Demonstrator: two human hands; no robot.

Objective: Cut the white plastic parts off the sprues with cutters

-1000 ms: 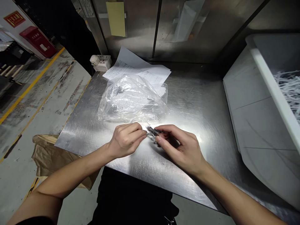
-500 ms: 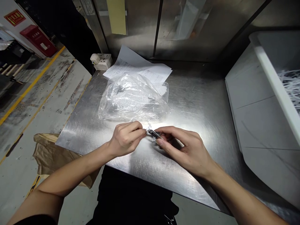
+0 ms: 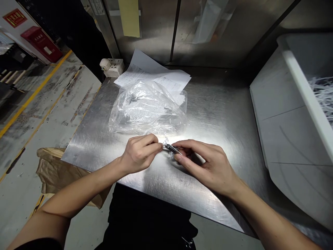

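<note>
A small silver nail clipper (image 3: pixel 172 148) is pinched between the thumb and fingers of my right hand (image 3: pixel 208 163). Its jaws point left, against a small white plastic piece (image 3: pixel 165 141) with thin branches. My left hand (image 3: pixel 142 152) is closed, and its fingertips grip the left end of that piece. The fingers and the clipper hide much of it. Just beyond both hands lies a clear plastic bag (image 3: pixel 148 109) with many tiny white pieces in it.
Printed papers (image 3: pixel 156 74) lie behind the bag on the metal table (image 3: pixel 213 104), beside a white power socket (image 3: pixel 114 67). A large pale bin (image 3: pixel 291 114) with white strands in it stands at right. Brown paper (image 3: pixel 52 170) is below the left table edge.
The nail clipper has turned very slightly in my right hand. Both hands stay in almost the same place.
</note>
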